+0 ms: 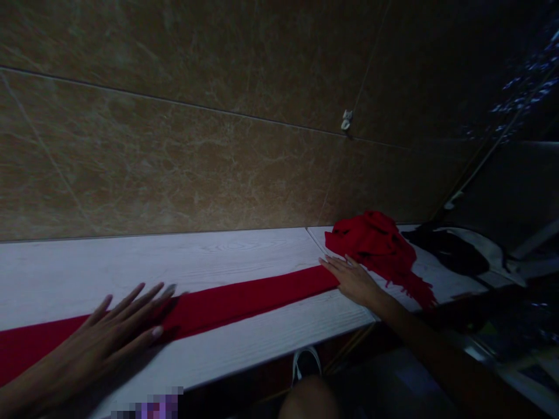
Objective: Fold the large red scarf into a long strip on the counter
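A long, narrow red cloth strip (248, 298) lies flat along the white wood-grain surface (244, 250). Over its left part is my left hand (116, 334), fingers spread and palm down; whether it presses on the cloth is hard to tell. My right hand (351, 279) rests with extended fingers at the strip's right end. Just beyond that hand sits a crumpled red cloth (371, 235) with a fringed edge hanging toward the front of the surface. Neither hand has its fingers closed round anything.
A brown tiled wall (196, 169) rises behind the surface, with a small white fitting (346, 120) on it. Farther right lies a black and white item (458, 250). Below the front edge a shoe (307, 364) and a knee show.
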The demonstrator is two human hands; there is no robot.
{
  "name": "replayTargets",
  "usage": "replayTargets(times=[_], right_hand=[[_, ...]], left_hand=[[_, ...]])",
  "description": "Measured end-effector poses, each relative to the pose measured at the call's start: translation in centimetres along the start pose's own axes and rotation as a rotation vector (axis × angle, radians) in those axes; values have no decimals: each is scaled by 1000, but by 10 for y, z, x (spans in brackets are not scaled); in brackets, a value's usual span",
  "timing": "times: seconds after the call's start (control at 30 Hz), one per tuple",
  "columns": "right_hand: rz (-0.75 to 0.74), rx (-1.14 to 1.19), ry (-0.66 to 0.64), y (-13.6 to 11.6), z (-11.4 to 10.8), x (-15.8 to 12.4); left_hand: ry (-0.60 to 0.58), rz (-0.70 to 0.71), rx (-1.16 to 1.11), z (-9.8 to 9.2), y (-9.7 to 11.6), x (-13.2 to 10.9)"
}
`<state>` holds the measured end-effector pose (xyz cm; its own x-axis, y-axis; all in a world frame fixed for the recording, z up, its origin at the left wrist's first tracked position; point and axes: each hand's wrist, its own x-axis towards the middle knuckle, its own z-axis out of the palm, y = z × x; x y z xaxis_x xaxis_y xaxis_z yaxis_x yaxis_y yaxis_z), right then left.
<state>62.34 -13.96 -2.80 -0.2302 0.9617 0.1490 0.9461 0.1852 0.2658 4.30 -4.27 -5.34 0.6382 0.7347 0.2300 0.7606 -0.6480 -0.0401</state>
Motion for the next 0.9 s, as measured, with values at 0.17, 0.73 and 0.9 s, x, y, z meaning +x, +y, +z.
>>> replayTargets(times=[0.17,0.73,0.9], right_hand=[[-3,34,11,2,4,3],[55,115,-10,0,-4,4],[-45,207,-4,-12,-17,7]], left_hand=[[-87,106,-180,-25,71,78],[-255,287,-241,-20,155,116],[-156,282,-280,-23,168,114]])
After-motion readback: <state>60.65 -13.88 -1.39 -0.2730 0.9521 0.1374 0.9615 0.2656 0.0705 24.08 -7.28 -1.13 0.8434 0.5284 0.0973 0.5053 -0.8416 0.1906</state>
